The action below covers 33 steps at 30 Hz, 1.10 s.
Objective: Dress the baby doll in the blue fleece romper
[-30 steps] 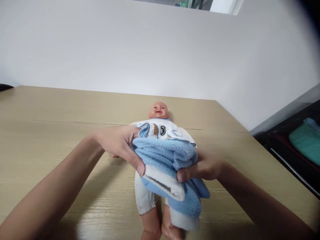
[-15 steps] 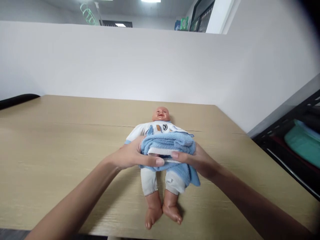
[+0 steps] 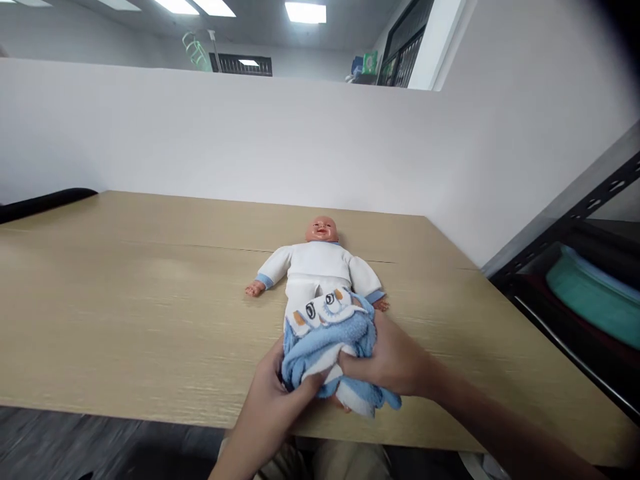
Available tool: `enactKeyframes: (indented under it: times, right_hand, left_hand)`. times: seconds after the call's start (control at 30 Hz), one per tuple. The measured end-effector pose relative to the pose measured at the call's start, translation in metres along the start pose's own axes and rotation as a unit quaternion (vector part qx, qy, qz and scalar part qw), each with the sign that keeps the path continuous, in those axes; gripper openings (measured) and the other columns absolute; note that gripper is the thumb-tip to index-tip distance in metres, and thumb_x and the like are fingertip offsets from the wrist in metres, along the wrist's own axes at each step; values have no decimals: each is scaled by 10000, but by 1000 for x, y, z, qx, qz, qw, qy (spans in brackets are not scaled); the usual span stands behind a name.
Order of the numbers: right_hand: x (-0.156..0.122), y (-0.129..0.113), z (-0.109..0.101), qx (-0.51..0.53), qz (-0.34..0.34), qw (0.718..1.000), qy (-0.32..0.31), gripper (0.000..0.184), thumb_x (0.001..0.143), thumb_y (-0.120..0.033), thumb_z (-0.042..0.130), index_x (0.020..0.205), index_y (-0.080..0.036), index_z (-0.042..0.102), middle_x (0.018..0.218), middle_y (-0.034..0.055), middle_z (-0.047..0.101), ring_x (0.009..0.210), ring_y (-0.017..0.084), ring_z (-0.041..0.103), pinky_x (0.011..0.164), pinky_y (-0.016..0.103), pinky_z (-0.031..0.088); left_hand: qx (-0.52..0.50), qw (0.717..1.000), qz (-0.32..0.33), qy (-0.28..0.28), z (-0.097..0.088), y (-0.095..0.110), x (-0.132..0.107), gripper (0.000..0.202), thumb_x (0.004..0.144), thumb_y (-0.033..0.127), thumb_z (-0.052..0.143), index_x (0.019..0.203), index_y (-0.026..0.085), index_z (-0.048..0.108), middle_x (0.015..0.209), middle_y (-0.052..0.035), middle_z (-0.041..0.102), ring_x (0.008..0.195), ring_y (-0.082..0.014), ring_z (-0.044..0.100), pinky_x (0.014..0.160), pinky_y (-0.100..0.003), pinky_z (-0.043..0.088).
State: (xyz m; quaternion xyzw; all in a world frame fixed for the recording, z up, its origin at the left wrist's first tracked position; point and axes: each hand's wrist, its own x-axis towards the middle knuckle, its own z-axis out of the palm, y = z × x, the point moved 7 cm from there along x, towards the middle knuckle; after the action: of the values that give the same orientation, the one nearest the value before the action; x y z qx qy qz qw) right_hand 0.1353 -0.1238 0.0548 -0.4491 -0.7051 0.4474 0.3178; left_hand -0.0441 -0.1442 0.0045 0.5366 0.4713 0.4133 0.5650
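A baby doll in a white outfit with blue cuffs lies on its back on the wooden table, head toward the wall. Over its lower legs is a bunched blue and white terry garment with embroidered eyes and orange patches on its white band. My left hand grips the garment's near left side, thumb on top. On the right side, my right hand is closed on the same cloth, thumb pressing its white part. The garment hides most of the doll's legs; a bit of one foot shows beneath it.
A white partition wall stands behind the table. To the right, a black metal rack holds a green folded item. A black curved edge shows at the far left. My lap is below the table's near edge.
Both hands have drawn the bunched garment from the doll's belly down toward its feet. The doll's white top and both its arms now show. The view has tilted slightly.
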Motion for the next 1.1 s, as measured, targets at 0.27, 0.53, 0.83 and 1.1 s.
enactKeyframes:
  times: [0.27, 0.53, 0.83, 1.1]
  right_hand:
    - [4, -17, 17, -56, -56, 996, 34, 295, 741, -122, 748, 1015, -231, 743, 1046, 15, 804, 921, 231, 734, 891, 334, 586]
    - [19, 33, 21, -122, -1, 988, 99, 128, 838, -192, 674, 956, -221, 716, 976, 47, 805, 875, 253, 729, 831, 360, 554]
    - [53, 50, -1, -152, 20, 979, 132, 163, 830, -294, 715, 746, -209, 605, 772, 31, 734, 681, 177, 617, 616, 288, 448]
    - [41, 3, 15, -118, -9, 990, 73, 74, 830, -252, 724, 890, -214, 703, 861, -8, 773, 760, 176, 684, 713, 288, 511]
  left_hand:
    - [70, 995, 20, 63, -14, -19, -9, 437, 951, 525, 663, 1284, 243, 635, 1375, -107, 723, 1280, -328, 674, 1104, -442, 550]
    - [85, 995, 5, 54, -13, -31, 12, 313, 1018, 479, 590, 1187, 217, 615, 1143, -54, 731, 1079, -265, 678, 954, -344, 528]
    - [120, 992, 18, 28, -15, -11, 50, 318, 1006, 411, 595, 1233, 191, 628, 1259, -78, 728, 1194, -278, 654, 1007, -356, 489]
    - [113, 991, 28, 68, -27, -10, 20, 331, 984, 461, 559, 1213, 232, 626, 1175, -35, 742, 1072, -241, 695, 917, -311, 542]
